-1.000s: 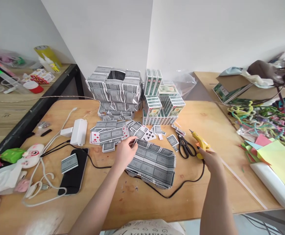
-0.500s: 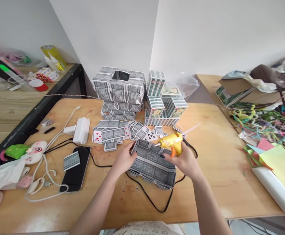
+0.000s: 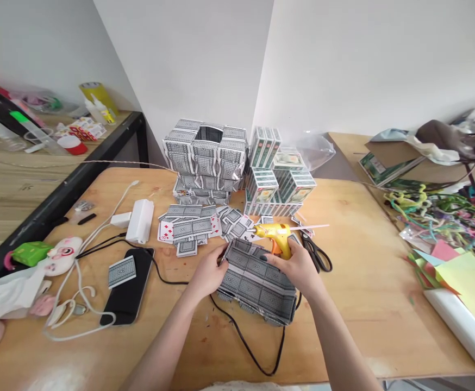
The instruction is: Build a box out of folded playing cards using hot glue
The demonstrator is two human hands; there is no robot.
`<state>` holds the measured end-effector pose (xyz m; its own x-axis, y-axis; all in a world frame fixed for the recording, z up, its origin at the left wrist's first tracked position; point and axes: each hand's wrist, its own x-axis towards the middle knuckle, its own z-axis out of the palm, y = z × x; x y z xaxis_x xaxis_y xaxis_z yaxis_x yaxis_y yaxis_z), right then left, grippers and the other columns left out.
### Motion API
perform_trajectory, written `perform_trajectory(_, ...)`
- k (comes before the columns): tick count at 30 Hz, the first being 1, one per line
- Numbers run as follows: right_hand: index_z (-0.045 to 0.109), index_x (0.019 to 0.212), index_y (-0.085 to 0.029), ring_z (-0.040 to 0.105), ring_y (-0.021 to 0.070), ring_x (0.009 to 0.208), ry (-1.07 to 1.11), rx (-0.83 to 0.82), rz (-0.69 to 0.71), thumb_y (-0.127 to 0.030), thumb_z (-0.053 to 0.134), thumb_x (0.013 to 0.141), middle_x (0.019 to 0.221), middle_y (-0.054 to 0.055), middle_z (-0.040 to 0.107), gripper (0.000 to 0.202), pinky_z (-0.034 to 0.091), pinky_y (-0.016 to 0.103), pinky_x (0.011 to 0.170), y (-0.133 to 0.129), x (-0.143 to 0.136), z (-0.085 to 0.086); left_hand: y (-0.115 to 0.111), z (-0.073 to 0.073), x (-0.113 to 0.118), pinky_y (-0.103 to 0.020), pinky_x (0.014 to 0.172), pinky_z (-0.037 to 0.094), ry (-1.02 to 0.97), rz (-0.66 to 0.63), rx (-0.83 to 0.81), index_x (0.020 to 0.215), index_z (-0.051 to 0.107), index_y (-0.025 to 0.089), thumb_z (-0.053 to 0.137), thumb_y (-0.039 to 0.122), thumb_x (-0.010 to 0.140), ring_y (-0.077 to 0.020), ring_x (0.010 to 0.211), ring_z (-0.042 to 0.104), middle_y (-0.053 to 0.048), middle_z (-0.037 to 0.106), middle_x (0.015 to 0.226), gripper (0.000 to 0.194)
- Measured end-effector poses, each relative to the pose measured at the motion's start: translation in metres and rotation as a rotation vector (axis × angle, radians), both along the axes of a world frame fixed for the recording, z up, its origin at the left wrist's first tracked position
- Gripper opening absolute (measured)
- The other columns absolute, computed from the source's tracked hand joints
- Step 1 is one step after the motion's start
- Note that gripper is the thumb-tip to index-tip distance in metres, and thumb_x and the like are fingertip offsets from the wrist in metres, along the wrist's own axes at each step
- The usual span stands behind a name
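My left hand (image 3: pixel 210 271) grips the left end of an open box made of grey-backed playing cards (image 3: pixel 257 278), thumb over its rim. Wrapped around the handle of a yellow hot glue gun (image 3: pixel 277 234) is my right hand (image 3: pixel 297 266), its thumb by the box's far wall. The gun's nozzle points left above that far edge, and a clear glue stick (image 3: pixel 314 227) sticks out of its back. Beyond the box lie loose playing cards (image 3: pixel 192 227), some face up. Black-handled scissors (image 3: pixel 317 255) rest just right of the gun.
Behind the loose cards stand a larger card-built structure (image 3: pixel 205 157) and stacked card packs (image 3: pixel 276 179). A phone (image 3: pixel 129 288) with one card on it, a white adapter (image 3: pixel 140 221) and cables lie left. Coloured paper (image 3: pixel 461 271) and pipe cleaners (image 3: pixel 445 212) are right.
The glue gun has turned level and shifted left in my right hand, uncovering the scissors. My left hand keeps its hold on the card box. The view has shifted slightly.
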<state>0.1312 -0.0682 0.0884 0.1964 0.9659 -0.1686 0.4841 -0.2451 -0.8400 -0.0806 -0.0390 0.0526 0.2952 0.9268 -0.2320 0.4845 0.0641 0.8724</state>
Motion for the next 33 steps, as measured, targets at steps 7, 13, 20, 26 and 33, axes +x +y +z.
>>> perform_trajectory(7,0.052,0.072,-0.017,0.050,0.0140,0.052,-0.061,0.113,-0.140,-0.041,0.061,0.064,0.060,0.001,0.055,0.027,0.037,0.023,0.047,-0.005,-0.011,0.001,0.000,-0.003,0.000,-0.033,0.096,0.039,0.013,0.006,0.000,0.120,0.051,0.016,0.042,0.011,0.074,-0.0191,0.109,0.054,-0.007,0.057,0.120,0.047)
perform_trajectory(13,0.053,0.072,-0.021,0.053,0.0147,0.057,-0.439,0.249,0.037,-0.028,0.052,0.066,0.069,0.000,0.059,0.009,0.037,0.024,0.053,-0.001,-0.016,-0.001,0.000,-0.001,0.001,-0.033,0.095,0.040,0.018,0.019,0.009,0.118,0.054,0.017,0.044,0.011,0.074,-0.0199,0.108,0.054,-0.006,0.058,0.118,0.046)
perform_trajectory(20,0.054,0.070,-0.019,0.054,0.0141,0.060,-0.301,0.210,0.284,-0.024,0.048,0.071,0.066,0.002,0.057,0.008,0.037,0.022,0.056,-0.003,-0.019,0.013,0.000,-0.007,0.000,-0.035,0.095,0.040,0.007,0.021,0.028,0.116,0.055,0.019,0.046,0.014,0.075,-0.0206,0.108,0.054,-0.006,0.057,0.119,0.042)
perform_trajectory(26,0.041,0.054,-0.020,0.045,0.0110,0.050,-0.404,0.086,0.313,-0.036,0.051,0.075,0.056,-0.001,0.050,0.029,0.031,0.022,0.051,-0.006,-0.025,0.007,0.000,-0.008,0.000,-0.033,0.096,0.040,-0.016,0.017,0.038,0.118,0.054,0.019,0.046,0.013,0.074,-0.0198,0.110,0.053,-0.006,0.058,0.119,0.045)
perform_trajectory(33,0.043,0.057,-0.020,0.046,0.0121,0.052,-0.545,0.029,0.302,-0.047,0.044,0.080,0.058,0.001,0.054,0.036,0.026,0.023,0.051,0.001,-0.031,0.000,-0.001,-0.006,0.001,-0.033,0.098,0.038,0.005,0.012,0.034,0.118,0.053,0.018,0.044,0.011,0.074,-0.0193,0.112,0.051,-0.005,0.055,0.122,0.046)
